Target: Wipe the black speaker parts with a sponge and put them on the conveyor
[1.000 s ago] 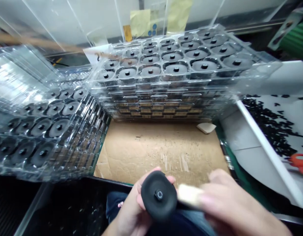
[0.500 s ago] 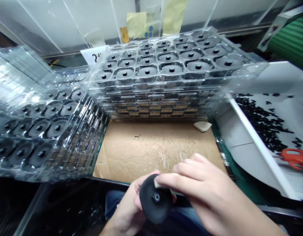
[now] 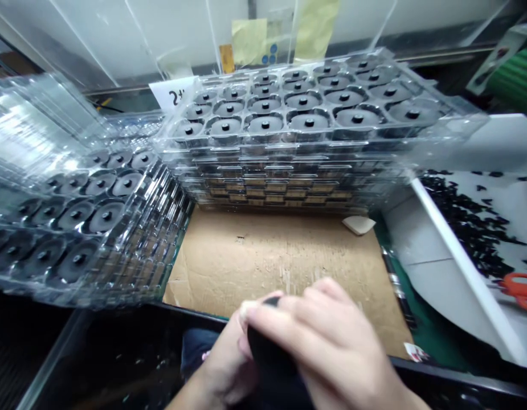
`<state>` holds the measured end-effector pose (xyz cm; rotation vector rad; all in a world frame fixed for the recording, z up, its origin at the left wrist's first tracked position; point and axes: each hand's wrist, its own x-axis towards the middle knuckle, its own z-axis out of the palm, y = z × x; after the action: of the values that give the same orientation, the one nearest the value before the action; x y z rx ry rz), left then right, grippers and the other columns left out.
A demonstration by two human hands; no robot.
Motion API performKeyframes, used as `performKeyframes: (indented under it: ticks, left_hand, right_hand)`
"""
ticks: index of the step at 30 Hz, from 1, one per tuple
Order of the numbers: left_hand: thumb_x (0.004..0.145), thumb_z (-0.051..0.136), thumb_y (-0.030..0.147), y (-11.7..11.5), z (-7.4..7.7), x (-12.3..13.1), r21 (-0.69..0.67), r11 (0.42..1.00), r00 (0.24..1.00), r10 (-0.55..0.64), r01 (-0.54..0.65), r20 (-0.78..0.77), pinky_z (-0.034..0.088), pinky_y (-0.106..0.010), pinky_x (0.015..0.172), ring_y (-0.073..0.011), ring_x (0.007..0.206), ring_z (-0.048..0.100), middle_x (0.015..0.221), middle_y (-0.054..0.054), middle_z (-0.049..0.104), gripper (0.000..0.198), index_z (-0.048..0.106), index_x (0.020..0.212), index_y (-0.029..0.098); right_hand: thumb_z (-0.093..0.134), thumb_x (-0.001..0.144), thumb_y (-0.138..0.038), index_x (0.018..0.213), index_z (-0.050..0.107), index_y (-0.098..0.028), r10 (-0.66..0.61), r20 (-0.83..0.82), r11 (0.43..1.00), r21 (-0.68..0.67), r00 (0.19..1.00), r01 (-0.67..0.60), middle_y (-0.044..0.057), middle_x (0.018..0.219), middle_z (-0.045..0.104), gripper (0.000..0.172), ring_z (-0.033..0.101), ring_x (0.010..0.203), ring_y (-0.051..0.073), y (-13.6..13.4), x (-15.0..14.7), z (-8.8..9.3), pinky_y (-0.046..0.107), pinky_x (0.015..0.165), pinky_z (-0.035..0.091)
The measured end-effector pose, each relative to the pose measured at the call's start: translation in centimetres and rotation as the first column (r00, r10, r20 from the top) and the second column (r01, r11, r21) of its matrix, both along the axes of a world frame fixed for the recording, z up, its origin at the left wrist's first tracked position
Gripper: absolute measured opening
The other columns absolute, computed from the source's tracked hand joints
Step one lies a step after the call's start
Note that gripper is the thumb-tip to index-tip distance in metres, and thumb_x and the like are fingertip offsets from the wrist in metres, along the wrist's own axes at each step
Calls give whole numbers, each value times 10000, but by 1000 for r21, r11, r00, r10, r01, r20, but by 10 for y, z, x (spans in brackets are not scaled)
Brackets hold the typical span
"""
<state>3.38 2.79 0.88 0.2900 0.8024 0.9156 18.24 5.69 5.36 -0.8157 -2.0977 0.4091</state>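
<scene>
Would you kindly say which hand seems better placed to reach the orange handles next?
Probably the right hand: though both touch the dark part, it lies nearer the orange handles than the left hand.

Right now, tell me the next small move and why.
Probably lift the right hand slightly off the black part: the fingers lie across its upper end and hide much of it, while the left hand holds its left side, so a drop seems unlikely.

White paper sheet [image 3: 166, 94]: few dark characters, partly hidden, too unclear to read.
</scene>
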Motion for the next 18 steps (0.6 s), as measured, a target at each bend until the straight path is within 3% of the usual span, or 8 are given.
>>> performKeyframes:
  ticks: [3, 6, 9, 11, 13, 15, 16, 18]
  left_hand:
    - [514, 820, 371, -1, -9, -6, 59, 989, 981, 122, -132, 149, 477, -231, 802, -186, 911, 654, 1014, -21, 718, 509, 685, 989, 249]
    - [608, 775, 329, -4, -15, -13, 70, 981, 956, 159, -181, 247, 495, -293, 825, -245, 994, 643, 1120, -58, 687, 482, 650, 1070, 269]
    - [591, 774, 368, -6, -15, -14, 14, 983, 957, 173, -181, 232, 503, -264, 801, -248, 1008, 638, 1141, -70, 676, 508, 652, 1071, 255]
    - [579, 774, 381, -7, -13, -13, -24, 985, 963, 172, -170, 209, 496, -258, 820, -246, 1021, 632, 1138, -64, 678, 516, 655, 1065, 254]
    - [599, 768, 361, -6, -10, -11, -23, 986, 963, 165, -164, 212, 494, -256, 828, -240, 1005, 640, 1116, -55, 688, 480, 660, 1054, 253]
    - [634, 756, 316, -6, -9, -7, -15, 986, 961, 163, -163, 222, 502, -249, 809, -234, 980, 651, 1104, -47, 693, 432, 661, 1051, 254]
    - [651, 747, 294, -6, -9, -5, -22, 985, 961, 170, -170, 218, 503, -243, 804, -222, 972, 655, 1103, -41, 694, 413, 660, 1053, 260]
    - [675, 732, 270, -8, -10, -2, -46, 981, 962, 192, -187, 192, 497, -217, 802, -186, 963, 656, 1083, -32, 703, 374, 664, 1043, 265]
  right_hand:
    - [503, 867, -182, 1074, 611, -219, -157, 65, 942, -289, 985, 170, 14, 842, 681, 237, 608, 661, 124, -7, 18, -25, 235, 586, 460]
    - [516, 867, -300, 1009, 656, -256, -364, 50, 778, -533, 930, 333, 18, 948, 698, 205, 668, 791, 158, -24, 30, -69, 196, 584, 524]
    - [513, 865, -387, 954, 694, -257, -385, 86, 704, -617, 919, 352, 16, 928, 717, 240, 677, 823, 186, -41, 28, -112, 246, 674, 553]
    - [513, 862, -411, 923, 707, -246, -363, 99, 703, -624, 927, 342, 22, 885, 724, 262, 679, 787, 192, -45, 25, -121, 268, 672, 558]
    - [512, 867, -391, 961, 691, -229, -397, 102, 689, -624, 912, 369, 39, 946, 712, 259, 674, 799, 187, -41, 25, -109, 245, 623, 555]
    - [506, 877, -341, 1037, 649, -232, -453, 84, 699, -585, 887, 412, 47, 1027, 681, 240, 660, 835, 172, -34, 24, -81, 205, 568, 535]
    - [496, 884, -313, 1067, 626, -238, -472, 56, 730, -535, 880, 425, 46, 1037, 669, 237, 652, 843, 165, -30, 22, -65, 198, 561, 524]
    - [479, 887, -250, 1108, 588, -235, -408, -23, 856, -357, 913, 374, 39, 985, 667, 246, 636, 823, 153, -25, 13, -36, 216, 609, 512]
